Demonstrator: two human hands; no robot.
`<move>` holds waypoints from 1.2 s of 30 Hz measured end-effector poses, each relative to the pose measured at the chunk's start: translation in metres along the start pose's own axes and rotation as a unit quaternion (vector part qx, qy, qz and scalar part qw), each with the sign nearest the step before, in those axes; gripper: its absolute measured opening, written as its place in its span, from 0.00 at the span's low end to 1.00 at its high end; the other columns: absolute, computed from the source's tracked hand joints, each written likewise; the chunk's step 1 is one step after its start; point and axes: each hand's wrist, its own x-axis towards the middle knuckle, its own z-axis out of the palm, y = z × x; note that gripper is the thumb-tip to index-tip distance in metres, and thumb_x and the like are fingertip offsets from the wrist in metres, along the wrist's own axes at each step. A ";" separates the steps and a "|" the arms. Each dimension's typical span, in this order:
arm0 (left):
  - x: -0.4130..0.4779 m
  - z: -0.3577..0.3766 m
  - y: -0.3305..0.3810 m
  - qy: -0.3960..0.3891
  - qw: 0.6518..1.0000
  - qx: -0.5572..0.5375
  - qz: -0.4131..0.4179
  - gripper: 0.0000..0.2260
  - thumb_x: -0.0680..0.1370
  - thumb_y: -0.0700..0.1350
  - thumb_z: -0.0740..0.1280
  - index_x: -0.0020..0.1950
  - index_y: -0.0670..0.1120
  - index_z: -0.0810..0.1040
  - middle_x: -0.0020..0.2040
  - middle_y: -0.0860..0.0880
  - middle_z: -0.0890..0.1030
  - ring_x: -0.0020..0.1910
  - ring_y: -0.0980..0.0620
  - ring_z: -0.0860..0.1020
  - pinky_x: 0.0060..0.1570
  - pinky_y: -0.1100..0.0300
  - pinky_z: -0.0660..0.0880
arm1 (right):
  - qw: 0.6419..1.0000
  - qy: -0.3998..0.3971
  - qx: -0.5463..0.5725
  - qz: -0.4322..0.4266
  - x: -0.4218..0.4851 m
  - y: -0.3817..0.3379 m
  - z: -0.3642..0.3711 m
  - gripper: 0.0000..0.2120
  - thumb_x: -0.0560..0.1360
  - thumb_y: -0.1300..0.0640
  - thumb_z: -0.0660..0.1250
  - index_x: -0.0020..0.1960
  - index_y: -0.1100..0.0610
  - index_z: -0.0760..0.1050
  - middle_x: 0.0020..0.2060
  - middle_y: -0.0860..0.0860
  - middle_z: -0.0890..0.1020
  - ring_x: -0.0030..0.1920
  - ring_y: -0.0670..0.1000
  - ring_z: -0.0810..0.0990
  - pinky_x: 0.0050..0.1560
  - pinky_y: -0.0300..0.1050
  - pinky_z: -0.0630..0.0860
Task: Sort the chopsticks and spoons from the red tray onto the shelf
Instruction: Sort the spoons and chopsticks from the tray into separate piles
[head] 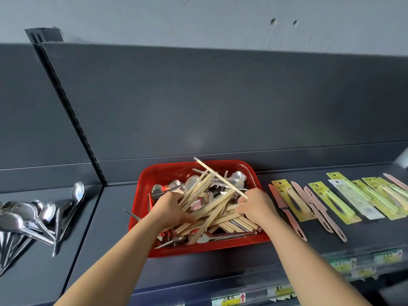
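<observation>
A red tray (152,173) stands on the dark shelf (114,217), filled with a jumble of wooden chopsticks (212,214) and metal spoons (238,176). Inside the tray on its left side, my left hand (171,209) grips a bundle of chopsticks. At the tray's right side, my right hand (254,205) pinches a single chopstick (220,177) that slants up toward the back. A pile of metal spoons (37,219) lies on the neighbouring shelf section at the left.
Packaged knives and loose pink knife sheaths (318,206) lie in a row on the shelf right of the tray. A slotted upright post (72,115) divides the two shelf sections. Price labels (229,300) run along the front edge.
</observation>
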 end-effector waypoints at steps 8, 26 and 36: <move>-0.001 -0.001 0.005 -0.024 0.998 -0.063 0.012 0.11 0.67 0.43 0.76 0.44 0.42 0.79 0.35 0.47 0.81 0.30 0.51 0.77 0.34 0.58 0.75 | 0.996 0.002 0.082 -0.042 -0.009 -0.003 -0.016 0.03 0.66 0.56 0.74 0.34 0.54 0.82 0.21 0.43 0.78 0.19 0.40 0.71 0.22 0.34 0.65; -0.002 -0.017 0.026 -0.054 0.963 -0.259 0.059 0.15 0.67 0.47 0.79 0.48 0.43 0.81 0.37 0.47 0.85 0.34 0.52 0.82 0.32 0.62 0.76 | 0.966 -0.033 0.250 -0.054 -0.024 -0.010 -0.022 0.13 0.76 0.55 0.66 0.36 0.60 0.80 0.18 0.44 0.71 0.20 0.43 0.65 0.22 0.36 0.63; -0.005 -0.019 0.039 -0.159 0.933 -0.313 0.085 0.18 0.65 0.51 0.78 0.51 0.45 0.82 0.48 0.43 0.86 0.42 0.50 0.83 0.43 0.57 0.77 | 0.950 -0.044 0.304 -0.048 -0.015 -0.024 -0.005 0.12 0.73 0.46 0.66 0.41 0.55 0.72 0.33 0.52 0.67 0.26 0.48 0.62 0.28 0.45 0.59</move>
